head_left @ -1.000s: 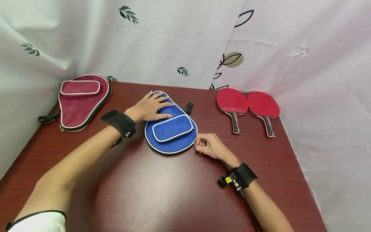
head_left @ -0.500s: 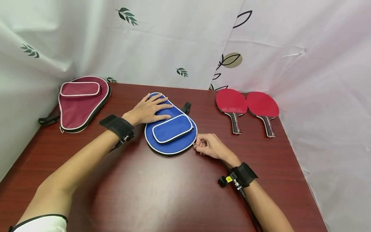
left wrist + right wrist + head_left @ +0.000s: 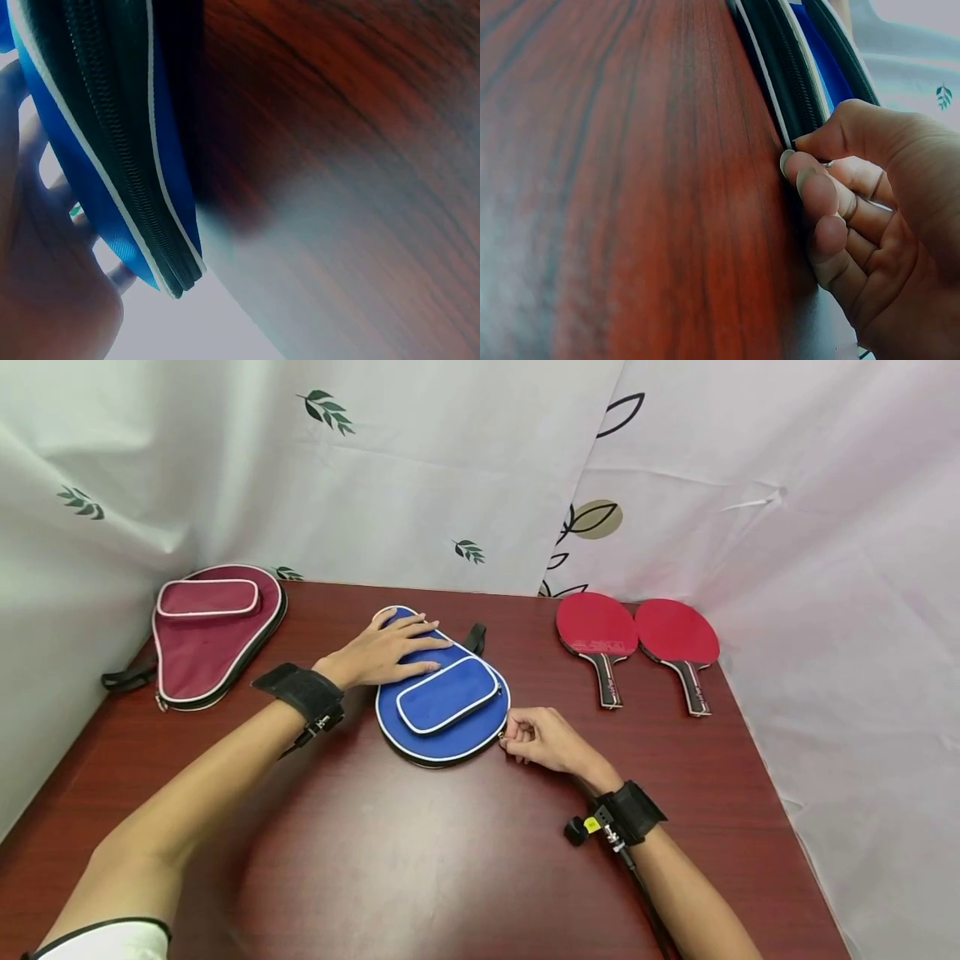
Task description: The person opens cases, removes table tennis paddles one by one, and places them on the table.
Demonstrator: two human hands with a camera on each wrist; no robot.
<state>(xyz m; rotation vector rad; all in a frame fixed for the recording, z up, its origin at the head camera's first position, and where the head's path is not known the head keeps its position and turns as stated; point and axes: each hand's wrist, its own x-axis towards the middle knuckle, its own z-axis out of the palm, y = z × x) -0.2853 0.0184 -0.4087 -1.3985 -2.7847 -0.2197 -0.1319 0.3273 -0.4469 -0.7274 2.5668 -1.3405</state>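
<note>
A blue table tennis bat case (image 3: 450,735) with white piping and a front pocket lies in the middle of the table. My left hand (image 3: 382,652) rests flat on its narrower far part, fingers spread and straight. At the case's right edge my right hand (image 3: 543,737) pinches the zipper pull (image 3: 502,735) between thumb and forefinger, its other fingers curled. In the right wrist view, the thumb and fingertips meet at the black zipper band (image 3: 795,71), hiding most of the pull. The left wrist view shows closed zipper teeth (image 3: 124,150) along the case's side.
A maroon bat case (image 3: 210,652) with a strap lies at the far left. Two red table tennis bats (image 3: 597,625) lie side by side at the back right, handles toward me. White curtains (image 3: 420,468) enclose the table (image 3: 375,860) behind and at both sides.
The head view has shifted slightly, so the things at the back sit a little lower. Both hands keep their places on the blue case, the right still pinching the zipper pull.
</note>
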